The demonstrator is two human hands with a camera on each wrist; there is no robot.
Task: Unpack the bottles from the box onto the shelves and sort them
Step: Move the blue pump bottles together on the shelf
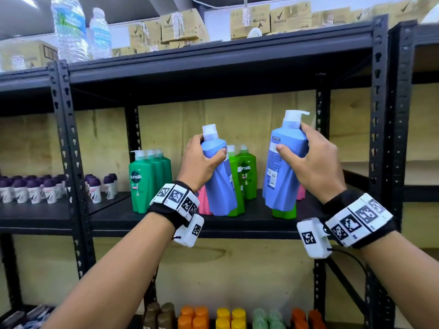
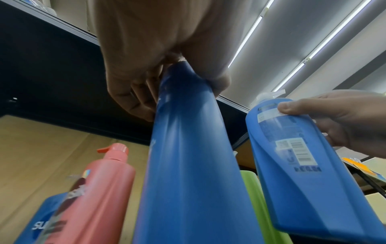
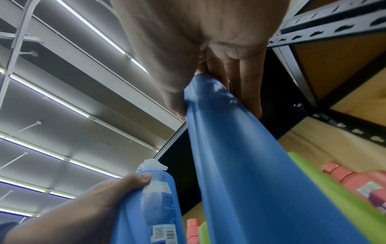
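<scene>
Each hand holds a blue pump bottle with a white cap at the middle shelf (image 1: pixel 237 222). My left hand (image 1: pixel 202 160) grips the left blue bottle (image 1: pixel 221 181) near its shoulder, tilted, its base low by the shelf front. My right hand (image 1: pixel 308 157) grips the right blue bottle (image 1: pixel 282 169) near its top, label facing me. The left wrist view has the left bottle (image 2: pixel 188 165) under my left hand (image 2: pixel 158 79) and the other blue bottle (image 2: pixel 303 165) at right. The right wrist view shows the right bottle (image 3: pixel 250 181) under my right hand (image 3: pixel 208 74).
Bright green bottles (image 1: pixel 244 179), pink bottles (image 1: pixel 204 203) and dark green Sunsilk bottles (image 1: pixel 145 179) stand on the same shelf. Purple-capped deodorants (image 1: pixel 35 188) fill the left bay. Water bottles (image 1: pixel 69 27) and cartons (image 1: pixel 251 20) sit on top. Orange and yellow caps (image 1: pixel 213 317) line the lower shelf.
</scene>
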